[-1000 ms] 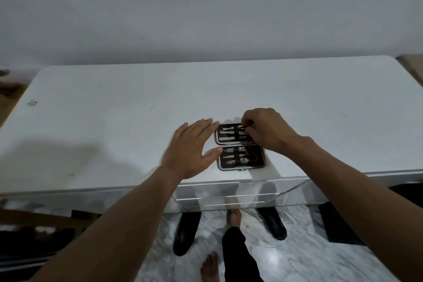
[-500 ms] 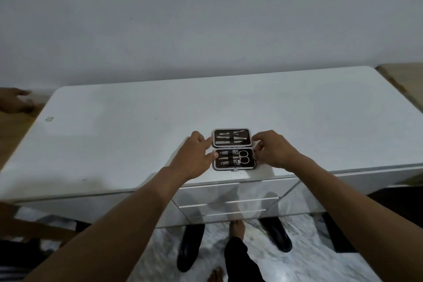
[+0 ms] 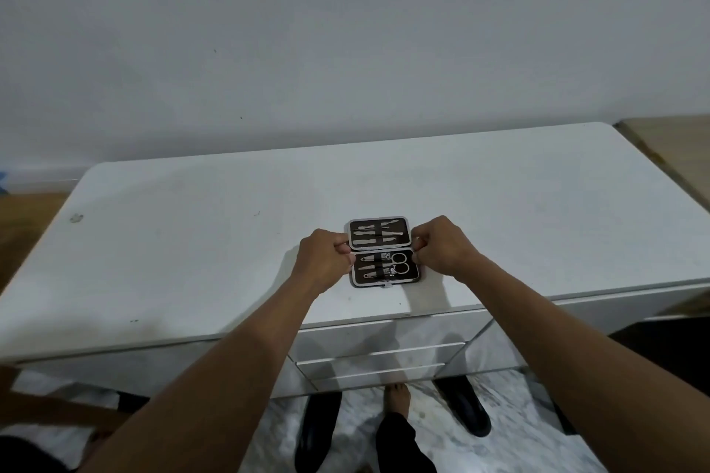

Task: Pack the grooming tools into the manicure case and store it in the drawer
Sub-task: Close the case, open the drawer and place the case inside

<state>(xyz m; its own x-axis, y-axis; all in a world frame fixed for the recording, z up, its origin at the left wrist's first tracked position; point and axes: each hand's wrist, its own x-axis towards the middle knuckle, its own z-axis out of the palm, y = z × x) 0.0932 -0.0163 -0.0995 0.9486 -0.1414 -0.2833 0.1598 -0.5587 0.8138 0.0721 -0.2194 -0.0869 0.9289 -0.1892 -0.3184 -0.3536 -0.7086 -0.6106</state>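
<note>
A small dark manicure case (image 3: 382, 250) lies open flat near the front edge of the white desk top (image 3: 192, 242). Several metal grooming tools sit strapped in both halves, with small scissors (image 3: 399, 263) in the near half. My left hand (image 3: 325, 261) grips the case's left edge at the hinge line with curled fingers. My right hand (image 3: 442, 246) pinches the right edge at the same height. Below the desk front are shut drawers (image 3: 380, 353) with mirrored faces.
The desk backs onto a plain wall. A wooden surface (image 3: 672, 142) adjoins it at the right and wooden floor (image 3: 23, 227) shows at the left. Under the desk stand dark legs (image 3: 319, 430), and my bare foot (image 3: 397, 399) rests on marble floor.
My left hand went from flat beside the case to gripping its left edge. My right hand left the upper half's tools and moved to the right edge. The view tilted upward.
</note>
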